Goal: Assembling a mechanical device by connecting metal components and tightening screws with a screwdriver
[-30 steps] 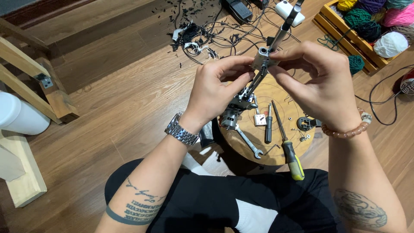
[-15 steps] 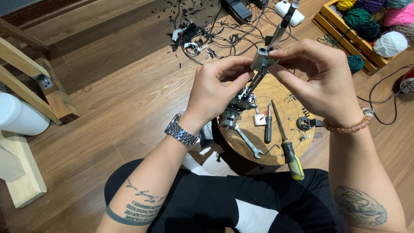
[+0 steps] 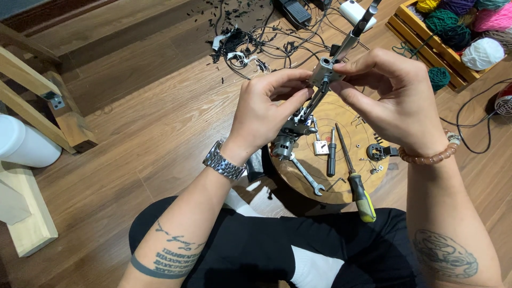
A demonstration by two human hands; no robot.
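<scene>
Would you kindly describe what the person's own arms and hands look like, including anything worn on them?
Both forearms are bare, with no sleeves or gloves. The left hand has a silver metal link watch at its wrist, and the forearm bears dark tattooed lettering above a solid band. The right hand has a bracelet of pinkish-brown beads at its wrist, and a round dark tattoo on the forearm.

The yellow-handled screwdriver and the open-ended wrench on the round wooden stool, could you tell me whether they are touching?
Apart. The head view shows bare wood between the wrench and the yellow-handled screwdriver on the stool.

Home hobby workspace: wood floor point(image 3: 160, 122), round wooden work board point(image 3: 346, 176), screwdriver point(image 3: 358, 184), wrench point(image 3: 308, 178), yarn crate point(image 3: 426, 37).
</scene>
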